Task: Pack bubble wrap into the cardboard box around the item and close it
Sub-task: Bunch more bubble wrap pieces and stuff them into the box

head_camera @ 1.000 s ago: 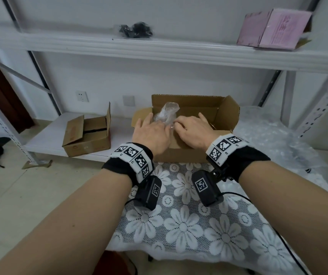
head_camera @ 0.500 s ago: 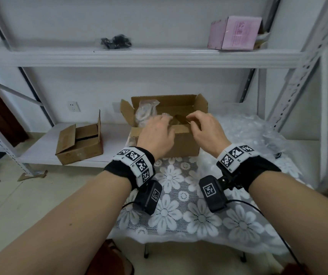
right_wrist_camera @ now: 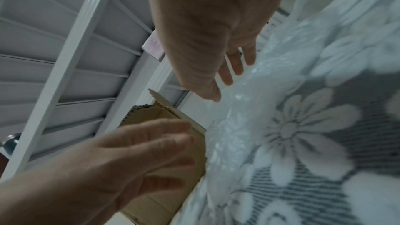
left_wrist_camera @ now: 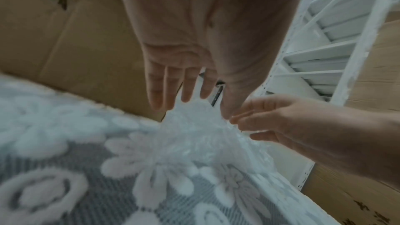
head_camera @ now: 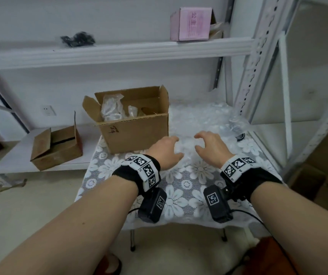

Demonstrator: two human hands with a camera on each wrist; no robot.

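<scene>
Pink box [head_camera: 191, 23] and black bundle [head_camera: 78, 39] on upper shelf [head_camera: 119, 54]; smaller open carton [head_camera: 56, 147] on lower shelf, floral lace tablecloth [head_camera: 181, 187]

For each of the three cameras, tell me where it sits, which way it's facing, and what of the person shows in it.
Head: worn on the head, looking forward and down at the open cardboard box and bubble wrap sheet on the floral tablecloth; both forearms, left hand and right hand show.
Left wrist: looks along the left palm toward the bubble wrap, box wall beside it; the right hand enters from the right.
Right wrist: looks along the right palm toward the box and shelf; the left hand shows below.
Shared: both wrist views show the bubble wrap, box and both hands.
</scene>
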